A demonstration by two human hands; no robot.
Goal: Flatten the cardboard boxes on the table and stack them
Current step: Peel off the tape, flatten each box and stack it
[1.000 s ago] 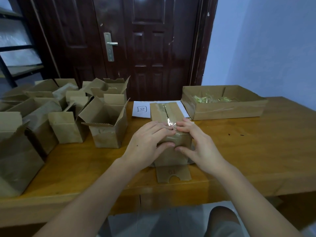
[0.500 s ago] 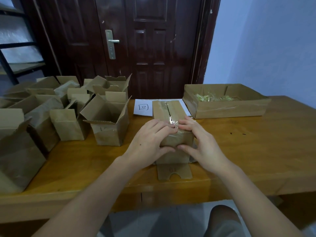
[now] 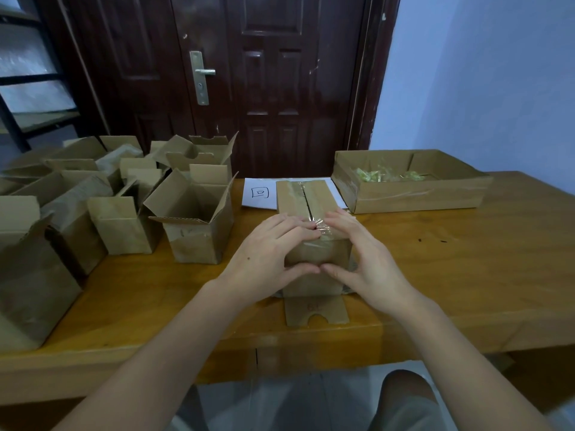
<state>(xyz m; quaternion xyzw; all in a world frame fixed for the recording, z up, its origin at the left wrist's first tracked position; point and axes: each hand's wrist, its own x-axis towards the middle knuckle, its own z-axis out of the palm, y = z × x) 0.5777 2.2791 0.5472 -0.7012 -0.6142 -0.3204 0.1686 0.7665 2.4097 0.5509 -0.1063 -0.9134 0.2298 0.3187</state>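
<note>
Cardboard box [image 3: 311, 209] with tape along its top seam stands at the near middle of the wooden surface [image 3: 466, 259], one bottom flap [image 3: 315, 309] lying flat toward me at the edge. I have my left hand [image 3: 267, 253] and right hand [image 3: 367, 259] wrapped over its near end: the fingers [image 3: 298, 223] of both curl onto the taped top, meeting at the seam, and both thumbs press the front face, tips almost touching. Just behind the box lies a white paper sheet [image 3: 259, 194] with a drawn mark. Left of the box stands a cluster of open boxes [image 3: 193, 219], flaps up. Right of it and farther back sits a shallow cardboard tray [image 3: 417, 197] holding yellowish scraps.
</note>
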